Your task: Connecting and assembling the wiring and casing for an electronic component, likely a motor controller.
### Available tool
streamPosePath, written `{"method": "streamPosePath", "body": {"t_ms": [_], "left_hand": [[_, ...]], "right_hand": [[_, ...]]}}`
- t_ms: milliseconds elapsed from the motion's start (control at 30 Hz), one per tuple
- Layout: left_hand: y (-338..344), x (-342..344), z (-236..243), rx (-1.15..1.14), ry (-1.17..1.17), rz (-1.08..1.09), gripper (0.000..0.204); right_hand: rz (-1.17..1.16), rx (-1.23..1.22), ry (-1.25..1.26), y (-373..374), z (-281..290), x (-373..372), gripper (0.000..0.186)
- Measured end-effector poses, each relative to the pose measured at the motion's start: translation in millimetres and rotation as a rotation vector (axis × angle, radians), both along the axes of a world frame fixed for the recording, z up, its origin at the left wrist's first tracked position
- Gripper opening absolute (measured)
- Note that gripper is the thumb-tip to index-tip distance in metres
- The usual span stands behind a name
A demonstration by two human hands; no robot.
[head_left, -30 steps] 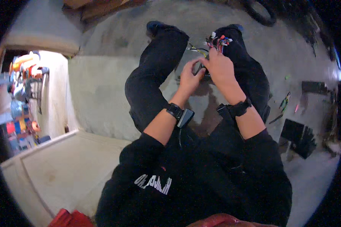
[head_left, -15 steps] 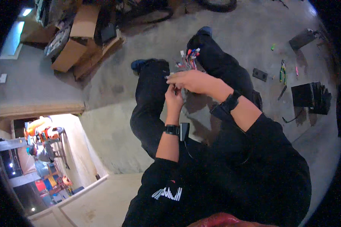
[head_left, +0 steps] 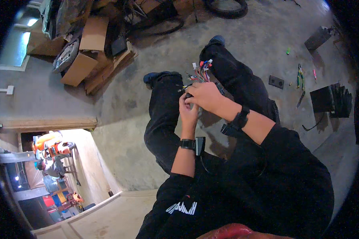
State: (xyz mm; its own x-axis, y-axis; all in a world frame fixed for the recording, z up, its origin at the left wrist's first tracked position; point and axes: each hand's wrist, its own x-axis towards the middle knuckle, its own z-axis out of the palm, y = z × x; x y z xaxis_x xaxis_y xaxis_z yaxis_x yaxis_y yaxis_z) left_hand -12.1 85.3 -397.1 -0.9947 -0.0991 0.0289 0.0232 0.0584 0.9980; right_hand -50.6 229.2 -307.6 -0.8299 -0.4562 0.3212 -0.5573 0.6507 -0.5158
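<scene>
**My left hand and right hand meet beside a wire bundle**

I have both hands together just above the centre of the frame, between my spread legs. The fingers of my left hand are bent and pinched on a small dark piece, which is too small and too covered for me to name. My right hand reaches across from the right with its fingers curled down over the left fingertips; its palm is turned away, so I cannot tell whether it grips anything.

The wire bundle sits in the upper centre, just past my right knuckles, its loose ends fanning out with white, red and blue connectors. A few thin black and yellow wires stick out to the left of it.

On the floor, right of centre, a flat dark plate lies near my leg. Further right are green-handled pliers and a slim pink stick, with a black finned block below them. A tyre lies at the top edge, cardboard boxes crowd the upper left, and an orange motorbike shows through the doorway at lower left.
</scene>
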Motion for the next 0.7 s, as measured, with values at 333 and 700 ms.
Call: {"method": "streamPosePath", "body": {"t_ms": [333,700], "left_hand": [[-2,1,19,-0.227,-0.032,0.061,0.032],[1,-5,12,-0.178,0.057,0.043,0.025]], "right_hand": [[0.252,-0.011,-0.013,13,1,-10,0.036],[0.224,-0.101,-0.116,10,-3,-11,0.029]]}}
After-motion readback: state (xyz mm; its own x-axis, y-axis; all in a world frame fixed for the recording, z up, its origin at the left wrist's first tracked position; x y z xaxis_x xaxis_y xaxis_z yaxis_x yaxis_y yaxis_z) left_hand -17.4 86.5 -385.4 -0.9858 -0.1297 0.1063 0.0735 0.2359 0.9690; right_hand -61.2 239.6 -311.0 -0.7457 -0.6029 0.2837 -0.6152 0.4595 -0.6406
